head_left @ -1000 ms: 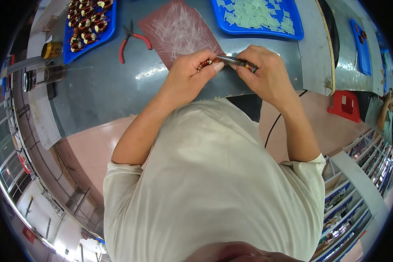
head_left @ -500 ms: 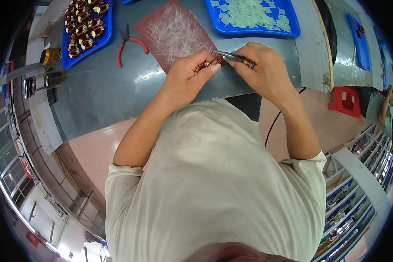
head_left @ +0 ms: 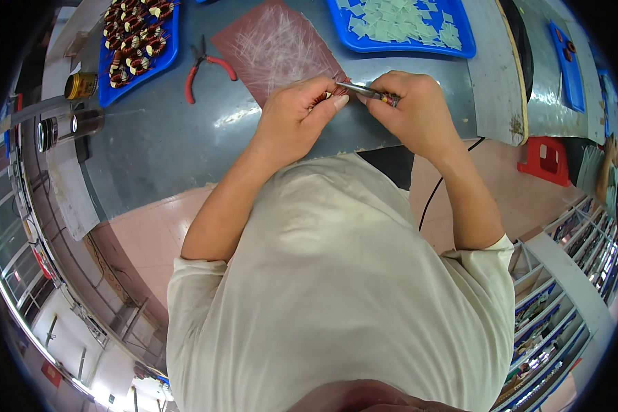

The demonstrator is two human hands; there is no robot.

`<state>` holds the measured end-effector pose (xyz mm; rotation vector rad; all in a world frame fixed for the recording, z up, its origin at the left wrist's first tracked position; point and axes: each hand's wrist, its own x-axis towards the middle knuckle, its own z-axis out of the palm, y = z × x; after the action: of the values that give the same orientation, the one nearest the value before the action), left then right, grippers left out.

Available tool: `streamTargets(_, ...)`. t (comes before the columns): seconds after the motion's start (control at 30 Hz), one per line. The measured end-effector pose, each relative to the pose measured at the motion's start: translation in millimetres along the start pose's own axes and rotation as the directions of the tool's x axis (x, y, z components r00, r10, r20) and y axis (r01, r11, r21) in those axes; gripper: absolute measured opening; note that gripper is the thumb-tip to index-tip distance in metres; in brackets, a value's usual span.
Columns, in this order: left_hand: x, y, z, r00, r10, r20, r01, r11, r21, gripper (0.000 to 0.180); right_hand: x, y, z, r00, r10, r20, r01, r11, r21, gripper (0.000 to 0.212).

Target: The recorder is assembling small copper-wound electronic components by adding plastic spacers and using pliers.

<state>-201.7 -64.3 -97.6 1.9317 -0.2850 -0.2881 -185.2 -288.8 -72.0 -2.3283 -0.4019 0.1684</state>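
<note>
My left hand point(head_left: 293, 118) is closed around a small ring coil point(head_left: 321, 100) wound with copper wire, most of it hidden by the fingers. In my right hand point(head_left: 417, 104) is a slim, pointed metal tool that looks like tweezers point(head_left: 359, 88). Its tip points left and meets the coil's wire ends point(head_left: 342, 84) beside my left thumb. Both hands are over the near edge of a brown-red sheet point(head_left: 279, 48) covered in pale scratches.
Red-handled pliers point(head_left: 200, 69) lie left of the sheet. A blue tray point(head_left: 169, 63) of wound coils is at the far left, near a yellow-brown jar point(head_left: 80, 86) and a clear jar point(head_left: 86, 122). Another blue tray point(head_left: 405, 49) holds pale green squares. A red stool point(head_left: 546, 160) stands right.
The tool in my right hand has tilted flatter, its tip now against the wire ends. My left hand still grips the coil. The whole view has shifted slightly.
</note>
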Motion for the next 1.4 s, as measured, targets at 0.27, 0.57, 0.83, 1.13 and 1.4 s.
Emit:
streamTargets(0.27,1.7,-8.8,4.3,0.984,0.150,-0.096,-0.148,0.989,0.029,0.012,7.9,-1.1,0.4,0.986,0.146,0.084,-0.149,0.988,0.033,0.021)
streamTargets(0.57,-3.2,12.7,-32.0,0.989,-0.146,0.041,0.131,0.691,-0.711,0.028,23.8,-17.5,-0.1,0.977,-0.186,-0.108,0.172,0.977,-0.128,0.019)
streamTargets(0.83,16.9,28.1,-57.7,0.995,0.024,-0.095,-0.094,0.504,-0.858,0.034,2.6,0.0,27.2,0.892,-0.386,-0.237,0.221,0.828,-0.515,0.033)
streamTargets(1.13,87.3,105.5,-56.6,0.861,0.336,-0.381,-0.505,0.485,-0.714,0.039,78.1,-96.9,-20.4,0.901,-0.147,-0.407,0.424,0.487,0.764,0.035)
streamTargets(1.4,105.1,112.5,-95.8,0.849,0.337,-0.406,-0.515,0.359,-0.778,0.032,140.3,-119.7,-18.8,0.878,-0.160,-0.452,0.472,0.455,0.755,0.031)
